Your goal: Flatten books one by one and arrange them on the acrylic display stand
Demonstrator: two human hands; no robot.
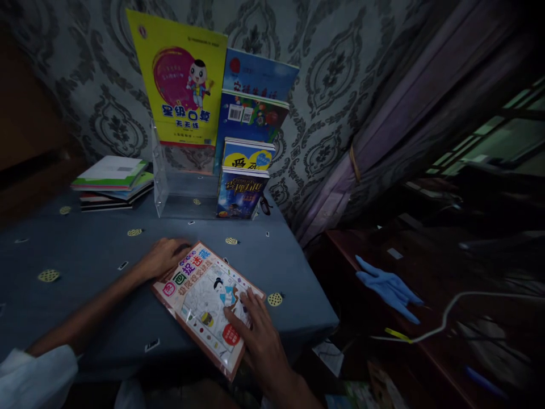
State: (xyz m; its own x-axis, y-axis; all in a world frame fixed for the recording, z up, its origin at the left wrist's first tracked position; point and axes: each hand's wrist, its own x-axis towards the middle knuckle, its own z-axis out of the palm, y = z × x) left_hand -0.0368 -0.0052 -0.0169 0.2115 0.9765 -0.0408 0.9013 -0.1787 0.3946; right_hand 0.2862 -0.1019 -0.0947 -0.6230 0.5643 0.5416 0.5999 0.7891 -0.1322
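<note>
- Right hand (258, 332): fingers spread loosely over a glossy book (210, 302).
- Left hand (167, 257): fingers curled at the book's edge; cannot tell if gripping.
- Book: slanted on the surface (293, 270), before the rack (158, 182).
- Surface: slate-blue, pineapple-printed.
- Rack: clear plastic, holding upright books (247, 128).
- Behind rack: damask-patterned wall (327, 79).
- Right of rack: gathered curtain (361, 142), limp blue glove (389, 288).

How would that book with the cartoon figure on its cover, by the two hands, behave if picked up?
The book may flex slightly rather than flop, since it looks thin yet shows no sag. Its cover could feel slippery, as the edges catch shiny highlights. It seems unlikely to roll, being flat and rectangular.
</note>
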